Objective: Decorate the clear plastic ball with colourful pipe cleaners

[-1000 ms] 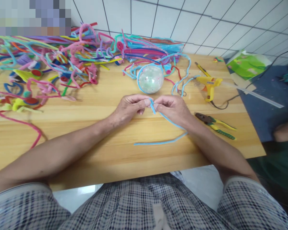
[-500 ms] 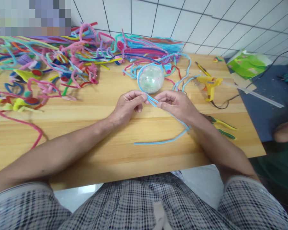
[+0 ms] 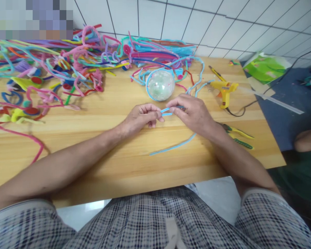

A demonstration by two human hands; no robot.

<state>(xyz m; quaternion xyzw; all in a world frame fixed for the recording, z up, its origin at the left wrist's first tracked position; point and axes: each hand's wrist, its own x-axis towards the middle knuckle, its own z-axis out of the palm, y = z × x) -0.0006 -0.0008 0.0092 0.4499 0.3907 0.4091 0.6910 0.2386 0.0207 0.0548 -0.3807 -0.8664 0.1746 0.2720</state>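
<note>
Between thumb and fingers, my left hand (image 3: 147, 116) pinches a light blue pipe cleaner (image 3: 167, 114), of which two short strands show side by side. My right hand (image 3: 190, 108) is closed on the same pipe cleaner a little to the right. From beneath the right hand a long blue tail (image 3: 173, 148) curves toward the front of the table. Just beyond both hands rests a clear round ball (image 3: 161, 84), greenish inside, with a blue strand curving around its left side. Whether that strand joins the held piece is hidden by my fingers.
Tangled coloured pipe cleaners (image 3: 75, 65) cover the table's back left. A yellow glue gun (image 3: 224, 91) with its cord, a yellow cutter (image 3: 217, 73) and pliers (image 3: 239, 133) lie to the right. A green package (image 3: 265, 67) sits beyond the edge; another person's arm (image 3: 308, 141) shows at right.
Both hands have shifted; the left has come slightly nearer to me. The held strands, slanting down before, now lie nearly level. The blue tail has drawn in under my right hand.
</note>
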